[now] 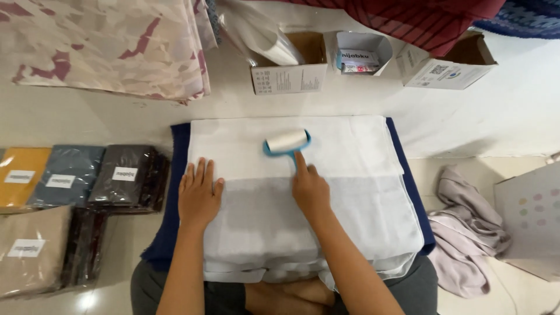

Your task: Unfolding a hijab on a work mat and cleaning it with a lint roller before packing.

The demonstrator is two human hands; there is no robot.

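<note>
Right hand [310, 189] gripping handle of a blue lint roller [287, 142], fingers curled round it, index finger stretched along the handle toward the head. Roller's white sticky drum sits on the white folded fabric [350, 175], at about 12 o'clock from the right hand, in the upper middle of the cloth. Left hand [199, 192] fully open, palm down, fingers spread a little, pressing flat on the left edge of the same fabric; holds nothing. The two hands are apart, left at 9 o'clock from right.

White fabric lies on a dark blue cloth [178, 151] whose edges show at the left and right sides. The near end of the white fabric hangs over the person's lap at 6 o'clock.

At 9 o'clock of the fabric: bagged folded garments [125, 175] in clear plastic, each with a white label — mustard, grey-blue, dark brown, beige below. At 11 o'clock: pink-and-maroon patterned fabric [105, 46]. At 12 o'clock: open cardboard box [290, 76] with clear plastic bags sticking out, a smaller white box [361, 52] just beside it, another open carton [449, 64] at 1 o'clock. At 3–4 o'clock: crumpled pale mauve cloth [466, 233] on the floor, next to a white box with pastel dots [534, 216].
</note>
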